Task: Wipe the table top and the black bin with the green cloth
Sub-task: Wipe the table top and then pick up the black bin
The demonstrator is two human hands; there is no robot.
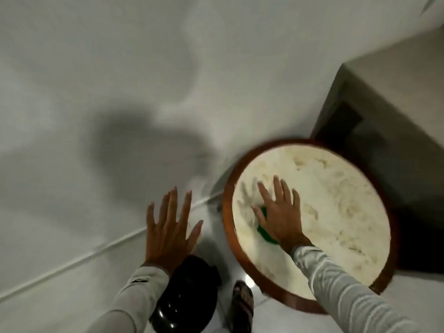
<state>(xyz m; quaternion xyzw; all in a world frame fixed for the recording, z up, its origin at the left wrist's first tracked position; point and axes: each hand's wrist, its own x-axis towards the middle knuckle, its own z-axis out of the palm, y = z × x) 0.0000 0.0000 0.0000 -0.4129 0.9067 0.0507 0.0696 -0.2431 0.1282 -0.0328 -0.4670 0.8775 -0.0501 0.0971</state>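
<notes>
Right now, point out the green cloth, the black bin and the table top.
green cloth [264, 233], head view, edge showing beside the right hand
black bin [185, 294], head view, glossy side
table top [336, 188], head view, bare pale surface

Our left hand [168, 233]: fingers spread, palm down, raised in the air, holding nothing.
Our right hand [280, 212]: flat, fingers splayed, pressing downward.
Our sleeves [336, 282]: pale, striped, reaching both wrists.
</notes>
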